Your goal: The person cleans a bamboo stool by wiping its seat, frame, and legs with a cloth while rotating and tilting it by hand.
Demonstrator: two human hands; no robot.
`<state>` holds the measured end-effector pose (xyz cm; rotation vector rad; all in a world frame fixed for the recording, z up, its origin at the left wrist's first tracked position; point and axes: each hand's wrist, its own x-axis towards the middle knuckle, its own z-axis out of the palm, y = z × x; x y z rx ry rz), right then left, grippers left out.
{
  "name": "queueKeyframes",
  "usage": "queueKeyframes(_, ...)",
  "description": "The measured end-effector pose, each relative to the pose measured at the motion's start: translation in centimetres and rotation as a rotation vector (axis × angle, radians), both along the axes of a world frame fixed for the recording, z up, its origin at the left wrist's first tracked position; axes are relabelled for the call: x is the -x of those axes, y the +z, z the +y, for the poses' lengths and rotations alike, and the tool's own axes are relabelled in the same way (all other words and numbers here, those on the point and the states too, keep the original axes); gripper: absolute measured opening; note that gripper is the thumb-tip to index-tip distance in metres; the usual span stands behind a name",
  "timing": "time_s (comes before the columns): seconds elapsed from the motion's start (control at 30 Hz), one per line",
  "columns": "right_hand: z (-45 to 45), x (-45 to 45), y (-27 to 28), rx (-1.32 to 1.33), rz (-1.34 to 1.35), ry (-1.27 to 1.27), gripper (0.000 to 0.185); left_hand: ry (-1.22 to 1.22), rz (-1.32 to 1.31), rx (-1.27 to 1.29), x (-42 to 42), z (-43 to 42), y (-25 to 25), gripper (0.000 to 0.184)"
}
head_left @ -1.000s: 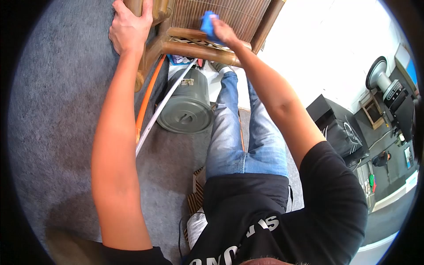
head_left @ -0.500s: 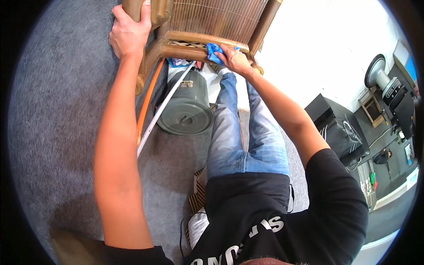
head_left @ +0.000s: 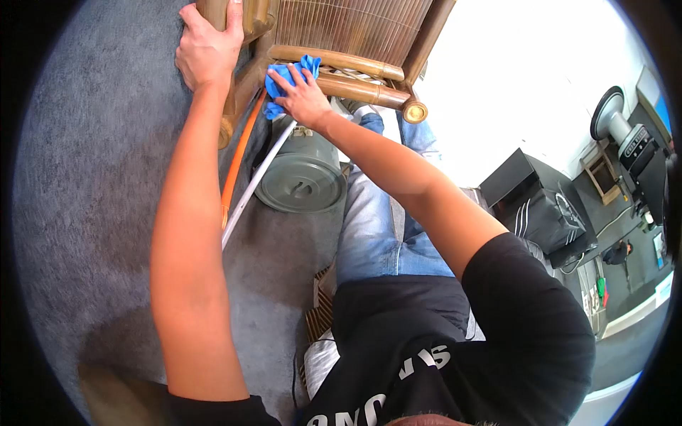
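Note:
A brown bamboo chair or similar frame [head_left: 366, 90] with a slatted panel [head_left: 348, 32] is at the top of the view. My left hand [head_left: 209, 51] is wrapped round one of its thick bamboo poles at the upper left. With my right hand [head_left: 302, 98] I press a crumpled blue cloth [head_left: 275, 84] against the left part of the lower crossbar. The fingers lie over the cloth, and the bar under it is hidden.
Below the frame stands a grey lidded bin [head_left: 298, 183], with an orange pole [head_left: 240, 160] and a white pole [head_left: 259, 174] beside it. A black box-like item [head_left: 543, 213] is at the right, near a round-headed device [head_left: 614, 124]. Grey carpet [head_left: 99, 177] spreads at the left.
My right hand has moved the blue cloth down from the slatted panel to the lower crossbar, then left along it. My left hand has stayed on its pole.

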<state>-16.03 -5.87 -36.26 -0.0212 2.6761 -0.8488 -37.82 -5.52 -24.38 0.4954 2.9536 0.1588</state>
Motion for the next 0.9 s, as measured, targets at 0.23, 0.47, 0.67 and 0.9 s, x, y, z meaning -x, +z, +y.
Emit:
queueKeyframes(0.23,7.0,-10.1,-3.1,-0.022,0.250,0.159,0.028,-0.009,0.015,0.020,0.0,-0.2,-0.1,0.077)
queueKeyframes(0.47,10.3,-19.2,5.0,-0.009,-0.395,0.009,0.037,-0.013,0.013,0.005,0.0,-0.3,0.1,0.079)
queueKeyframes(0.67,1.9,-28.2,-0.6,0.779,-1.037,-1.575,0.064,0.004,-0.015,-0.005,-0.1,-0.4,0.1,0.078)
queueKeyframes(0.9,3.0,-21.0,-10.7,1.937,0.004,-2.529,0.037,-0.021,0.011,0.018,-0.2,-0.4,0.0,0.078)
